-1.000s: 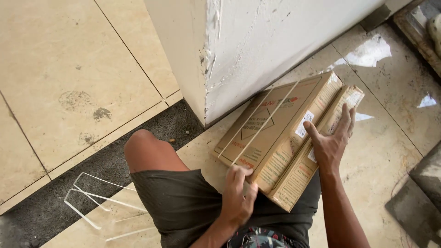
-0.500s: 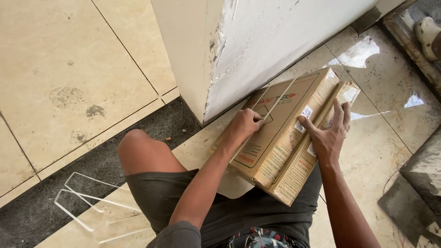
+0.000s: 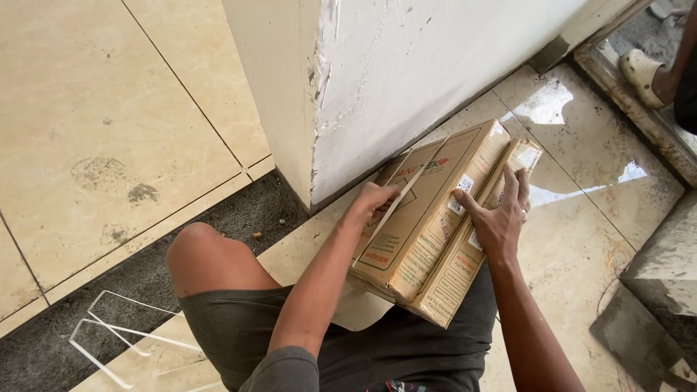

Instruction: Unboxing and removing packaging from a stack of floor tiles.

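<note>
Item one: two flat brown cardboard boxes (image 3: 428, 218), stacked, lying tilted across our lap and thigh at the centre of the view, their far ends toward 1 o'clock against the foot of the white plastered wall corner (image 3: 377, 80).

Item two: our left hand (image 3: 374, 203), at 9 o'clock of the upper box, fingers curled around a thin white plastic strap (image 3: 396, 207) that runs over the box top; the hand grasps the strap.

Item three: our right hand (image 3: 499, 218), at 3 o'clock of the stack, fingers spread flat and pressing on the boxes' long side, closed around nothing.

Item four: loose white strapping loops (image 3: 120, 337) on the floor at 8 o'clock, well apart from the boxes.

Item five: glossy beige floor tiles (image 3: 87, 131) with a dark untiled strip between them.

Item six: another person's foot in a pale shoe (image 3: 642, 69) at 2 o'clock.
</note>
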